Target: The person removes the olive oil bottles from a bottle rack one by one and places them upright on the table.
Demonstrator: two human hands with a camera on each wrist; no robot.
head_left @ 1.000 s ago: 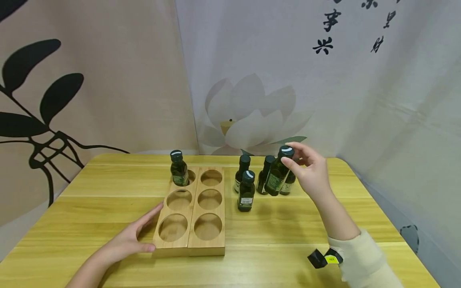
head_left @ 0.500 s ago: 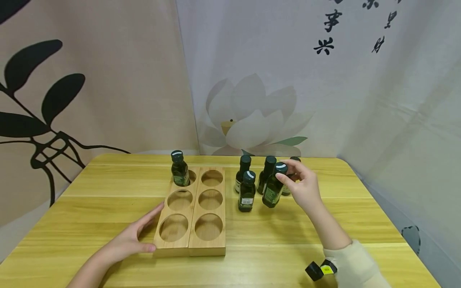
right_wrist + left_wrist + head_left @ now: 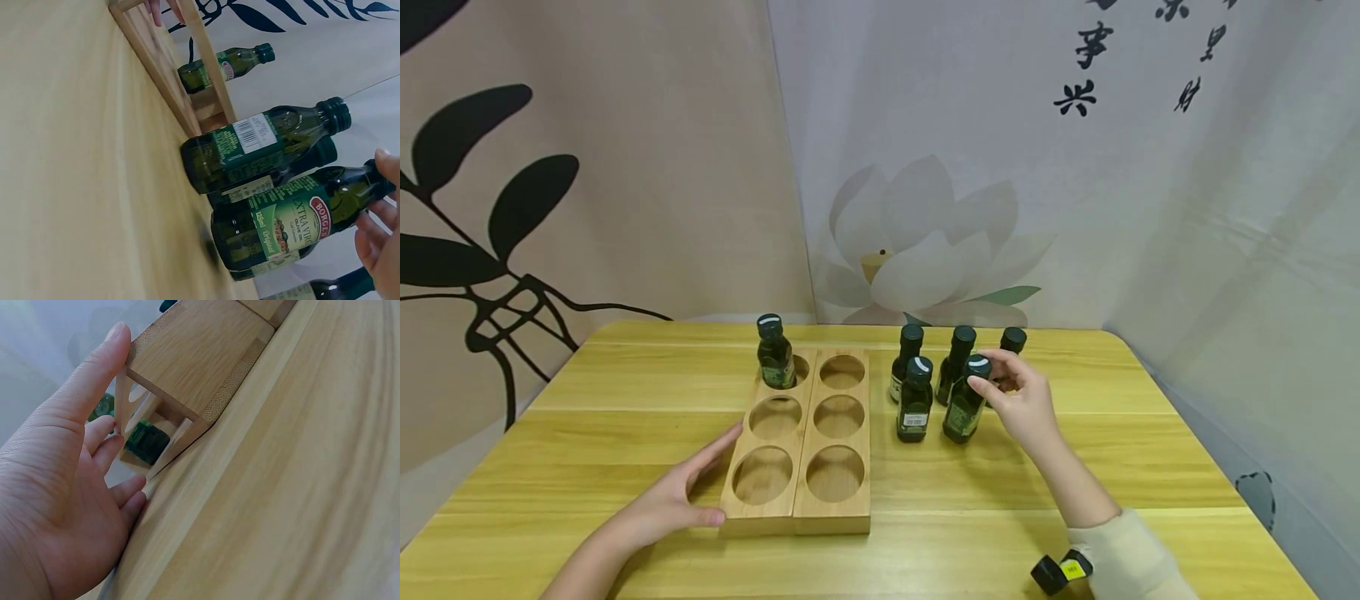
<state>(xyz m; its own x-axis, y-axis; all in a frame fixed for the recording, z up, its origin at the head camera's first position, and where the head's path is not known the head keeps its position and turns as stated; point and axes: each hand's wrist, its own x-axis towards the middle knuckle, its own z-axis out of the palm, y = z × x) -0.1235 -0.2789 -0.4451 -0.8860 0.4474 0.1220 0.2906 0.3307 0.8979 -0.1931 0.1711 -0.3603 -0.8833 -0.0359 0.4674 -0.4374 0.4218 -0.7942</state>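
My right hand pinches a small olive oil bottle by its dark cap, thumb on one side and fingers on the other. That bottle is almost upright, its base at or just over the table; which, I cannot tell. Its green label shows in the right wrist view. At the left, a wooden bottle rack with two rows of round holes lies on the table. My left hand rests against its left side, fingers spread and thumb at the near corner. One bottle stands in the rack's far left hole.
A labelled bottle stands between the rack and the held bottle. Behind are more dark bottles, among them a back-left bottle, a middle bottle and a partly hidden bottle. A printed curtain hangs behind the table.
My right hand has lowered the olive oil bottle and brought it slightly left and nearer, into line beside the labelled bottle. The left hand and the rack stay in place.
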